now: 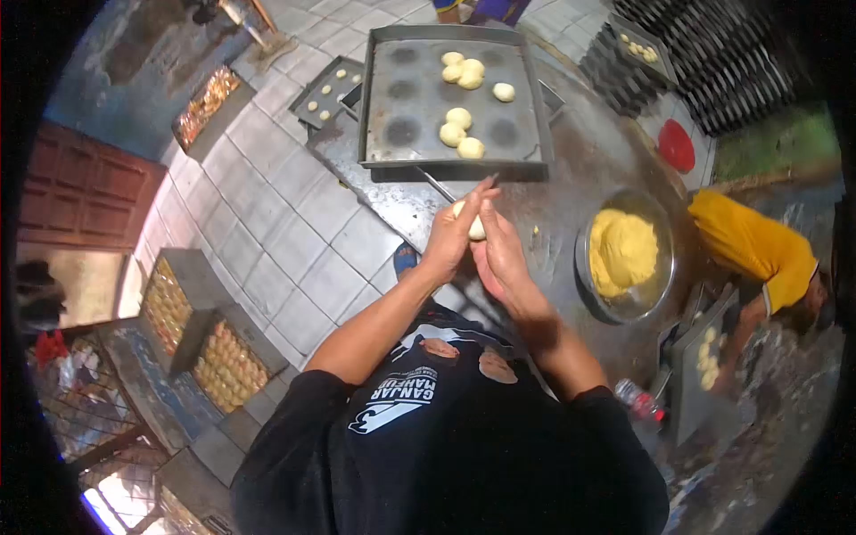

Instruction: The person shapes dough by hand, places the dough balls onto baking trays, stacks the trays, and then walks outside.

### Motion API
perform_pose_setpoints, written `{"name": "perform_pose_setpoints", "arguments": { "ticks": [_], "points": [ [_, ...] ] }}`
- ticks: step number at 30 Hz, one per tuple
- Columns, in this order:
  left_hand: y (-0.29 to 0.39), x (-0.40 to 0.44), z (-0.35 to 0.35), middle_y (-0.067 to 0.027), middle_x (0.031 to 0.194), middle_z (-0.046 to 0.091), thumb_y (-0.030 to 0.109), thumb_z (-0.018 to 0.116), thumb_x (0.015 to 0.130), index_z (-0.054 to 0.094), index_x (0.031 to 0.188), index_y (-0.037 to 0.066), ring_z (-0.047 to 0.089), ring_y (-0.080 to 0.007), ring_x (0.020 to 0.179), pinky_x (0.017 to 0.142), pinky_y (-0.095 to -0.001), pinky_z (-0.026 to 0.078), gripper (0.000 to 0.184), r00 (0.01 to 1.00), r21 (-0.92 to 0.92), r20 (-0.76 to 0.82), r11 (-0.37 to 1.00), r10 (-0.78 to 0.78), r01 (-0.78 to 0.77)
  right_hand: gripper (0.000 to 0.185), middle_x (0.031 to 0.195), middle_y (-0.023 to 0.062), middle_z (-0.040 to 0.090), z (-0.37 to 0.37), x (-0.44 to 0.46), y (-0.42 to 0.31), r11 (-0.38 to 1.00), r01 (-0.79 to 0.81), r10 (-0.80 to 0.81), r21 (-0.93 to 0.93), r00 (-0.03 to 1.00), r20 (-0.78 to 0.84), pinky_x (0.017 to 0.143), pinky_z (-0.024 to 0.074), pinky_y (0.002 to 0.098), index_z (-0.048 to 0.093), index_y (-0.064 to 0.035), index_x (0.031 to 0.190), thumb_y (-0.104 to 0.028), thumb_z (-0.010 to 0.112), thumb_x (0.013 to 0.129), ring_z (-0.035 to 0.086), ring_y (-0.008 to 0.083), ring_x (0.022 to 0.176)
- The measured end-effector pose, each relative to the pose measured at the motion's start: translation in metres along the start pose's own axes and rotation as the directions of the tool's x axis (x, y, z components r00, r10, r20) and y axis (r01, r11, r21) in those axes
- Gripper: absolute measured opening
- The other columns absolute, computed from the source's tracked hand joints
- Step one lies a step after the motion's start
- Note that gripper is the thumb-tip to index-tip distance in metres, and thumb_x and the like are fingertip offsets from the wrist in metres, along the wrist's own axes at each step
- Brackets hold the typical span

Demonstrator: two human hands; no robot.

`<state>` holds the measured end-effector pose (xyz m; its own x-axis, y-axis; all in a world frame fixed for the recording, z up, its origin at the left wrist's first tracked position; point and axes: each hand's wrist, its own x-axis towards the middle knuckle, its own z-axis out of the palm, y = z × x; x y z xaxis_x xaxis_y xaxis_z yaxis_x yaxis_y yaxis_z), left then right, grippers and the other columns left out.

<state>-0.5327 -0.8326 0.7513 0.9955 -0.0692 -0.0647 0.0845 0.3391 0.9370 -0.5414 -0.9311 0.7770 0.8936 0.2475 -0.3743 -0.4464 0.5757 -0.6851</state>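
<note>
L hand point(448, 239) + R hand point(499, 254) | graspg pale ball point(477, 231) (prob. dough, part hid) | tray point(430, 107) ahead

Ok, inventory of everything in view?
Worktable: one, grey, centre
Large tray: one, grey, top centre
Dough balls: eight, pale, large tray
Held dough ball: one, pale, centre
Thin tool: one, silver, centre
Metal bowl: one, silver, right
Dough mass: one, yellow, in metal bowl
Small tray: one, grey, beside large tray
Side tray: one, grey, lower right
Filled trays: several, grey, far left
Tray stack: many, black, upper right
Bowl-like object: one, red, upper right
Bottle: one, clear, lower right
Floor tiles: many, white, left
Co-worker: one, yellow shirt, right
Own shirt: one, black, bottom
Left grip: one, around held dough ball
Right grip: one, same
</note>
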Motion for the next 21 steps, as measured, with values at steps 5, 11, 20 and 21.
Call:
{"name": "perform_pose_setpoints", "arguments": {
  "ticks": [5, 11, 20, 21],
  "points": [
    [0.014, 0.053, -0.103, -0.0158, 0.16, 0.031, 0.032, 0.054, 0.104, 0.023, 0.157, 0.001, 0.04, -0.022, 0.14, 0.11, -0.033, 0.04, 0.069, 0.972, -0.211, -0.206, 0.975, -0.117, 0.072, 0.033, 0.111, 0.0092, 0.067, 0.048, 0.139, -0.009, 0.793, -0.241, 0.292, -0.559, 0.956, 0.003, 0.081, 0.0516, 0.0308, 0.064, -0.0015, 0.118, -0.03, 0.061, 0.101, 0.064, 0.0159, 0.097],
    [0.015, 0.052, -0.253, -0.0148, 0.151, 0.045, 0.019, 0.066, 0.096, 0.031, 0.155, 0.003, 0.046, -0.0236, 0.134, 0.109, -0.0374, 0.041, 0.07, 0.89, -0.165, -0.431, 0.983, -0.149, 0.084, 0.057, 0.126, 0.0271, 0.06, 0.058, 0.326, 0.075, -0.437, 0.472, 0.019, -0.766, 0.856, 0.517, 0.097, 0.0467, 0.0437, 0.052, 0.0074, 0.13, -0.031, 0.069, 0.091, 0.057, 0.0404, 0.118],
    [0.029, 0.018, -0.33, -0.0125, 0.145, 0.053, 0.005, 0.057, 0.097, 0.045, 0.148, 0.003, 0.058, -0.0205, 0.12, 0.105, -0.0353, 0.044, 0.052, 0.788, 0.258, -0.615, 0.933, -0.04, 0.249, 0.056, 0.157, 0.0226, 0.03, 0.072, 0.355, 0.097, -0.471, 0.676, 0.265, -0.566, 0.721, 0.64, 0.12, 0.0241, 0.0508, 0.041, 0.0047, 0.141, -0.025, 0.058, 0.098, 0.027, 0.0406, 0.146],
    [0.03, 0.029, -0.321, -0.0124, 0.143, 0.054, 0.005, 0.059, 0.096, 0.047, 0.147, 0.004, 0.059, -0.0205, 0.118, 0.103, -0.0349, 0.045, 0.052, 0.841, 0.332, -0.54, 0.912, -0.026, 0.241, 0.056, 0.157, 0.0226, 0.03, 0.066, 0.356, 0.092, -0.486, 0.66, 0.246, -0.573, 0.732, 0.635, 0.12, 0.0241, 0.0508, 0.041, 0.0047, 0.141, -0.025, 0.058, 0.098, 0.027, 0.0406, 0.146]
  ]
}}
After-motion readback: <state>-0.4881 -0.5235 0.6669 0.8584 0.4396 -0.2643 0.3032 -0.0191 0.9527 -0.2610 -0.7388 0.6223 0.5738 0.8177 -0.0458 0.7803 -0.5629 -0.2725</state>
